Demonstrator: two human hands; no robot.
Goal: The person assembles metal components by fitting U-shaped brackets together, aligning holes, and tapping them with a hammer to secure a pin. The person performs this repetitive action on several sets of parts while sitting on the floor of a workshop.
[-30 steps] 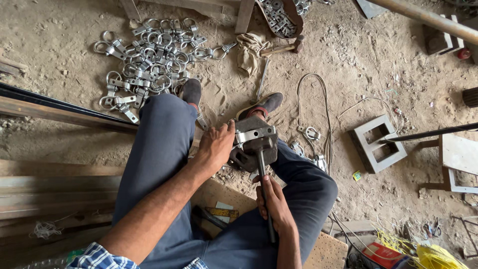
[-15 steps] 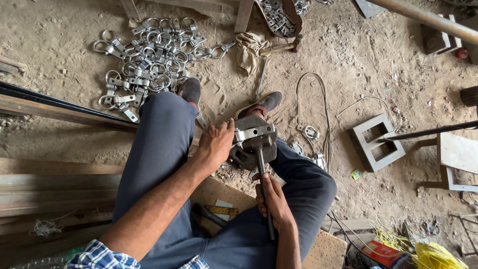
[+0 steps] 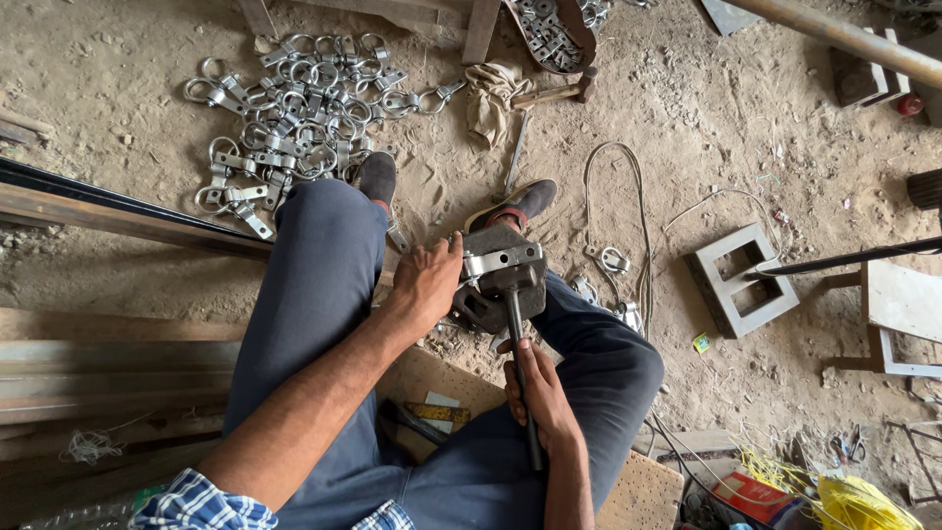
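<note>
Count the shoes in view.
2. One dark shoe sits beyond the left knee, beside the pile of metal rings. The other shoe lies just past the metal block that the left hand steadies. Neither looks hidden.

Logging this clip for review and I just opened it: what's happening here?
A person sits on a dirt floor with a dark metal block between their legs. The left hand steadies a silver metal bracket lying on top of the block. The right hand grips the handle of a hammer, whose head rests on the bracket. A pile of similar silver ring fittings lies beyond the feet.
</note>
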